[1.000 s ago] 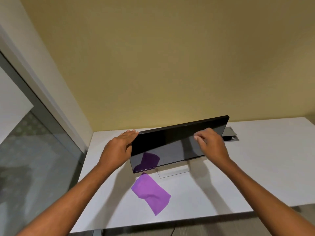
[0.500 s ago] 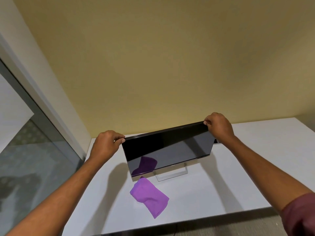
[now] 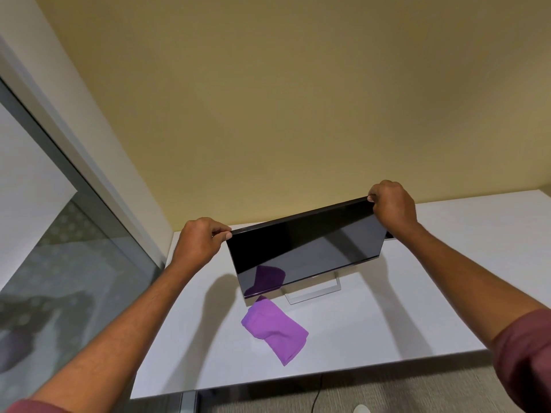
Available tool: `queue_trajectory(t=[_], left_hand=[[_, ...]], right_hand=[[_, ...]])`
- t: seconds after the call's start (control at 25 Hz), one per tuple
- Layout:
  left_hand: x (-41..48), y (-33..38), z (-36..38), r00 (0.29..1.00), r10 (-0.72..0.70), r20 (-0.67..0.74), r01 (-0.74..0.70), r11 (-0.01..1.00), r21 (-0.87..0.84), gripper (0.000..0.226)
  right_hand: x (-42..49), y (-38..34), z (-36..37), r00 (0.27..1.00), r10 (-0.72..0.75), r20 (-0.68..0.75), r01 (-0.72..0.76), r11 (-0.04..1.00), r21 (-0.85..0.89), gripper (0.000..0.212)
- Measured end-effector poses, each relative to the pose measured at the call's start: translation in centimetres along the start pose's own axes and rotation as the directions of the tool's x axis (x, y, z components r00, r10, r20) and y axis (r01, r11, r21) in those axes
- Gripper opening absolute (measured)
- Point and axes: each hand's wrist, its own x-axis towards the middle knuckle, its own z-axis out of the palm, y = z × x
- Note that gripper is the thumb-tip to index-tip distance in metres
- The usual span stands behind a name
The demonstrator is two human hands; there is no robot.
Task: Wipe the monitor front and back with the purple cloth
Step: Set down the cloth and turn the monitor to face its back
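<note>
An office, it seems: a white desk (image 3: 447,293) against a plain yellow wall (image 3: 298,99) carries a monitor (image 3: 304,248), with a glass partition (image 3: 74,278) alongside and grey carpet (image 3: 387,391) below.

Maroon sleeves (image 3: 527,359); forearms (image 3: 447,275), left hand (image 3: 198,242), right hand (image 3: 393,207) bare.

No legible txt. Only candidate: tiny pale logo mark (image 3: 315,276) on monitor (image 3: 307,248) bottom bezel, approx centre, just above stand (image 3: 313,296). Too small + blurred to read; letters/brand can't tell.
</note>
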Motion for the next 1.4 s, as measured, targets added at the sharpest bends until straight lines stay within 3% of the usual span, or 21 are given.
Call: queue_trajectory(t=[0.48, 0.88, 1.16, 1.4], left_hand=[[-2.6, 0.5, 0.7, 0.999, -0.023, 0.031, 0.026, 0.997, -0.078, 0.006], [-3.7, 1.3, 0.2, 0.988, -0.095, 0.125, 0.109, 0.988, -0.11, 0.003], [-4.6, 2.3, -0.3, 0.967, -0.085, 0.238, 0.133, 0.972, -0.193, 0.003], [-6.0, 3.0, 0.1, 0.958, -0.02, 0.285, 0.088, 0.969, -0.23, 0.009]], right_hand=[[1.5, -0.7, 1.2, 0.999, -0.014, -0.032, 0.014, 1.0, 0.023, 0.025], [1.6, -1.0, 0.9, 0.999, 0.033, 0.042, -0.041, 0.979, 0.198, 0.035], [1.0, -1.5, 0.6, 0.964, 0.094, 0.25, -0.189, 0.902, 0.389, 0.052], [1.1, -2.9, 1.1, 0.921, 0.097, 0.377, -0.326, 0.722, 0.611, 0.066]])
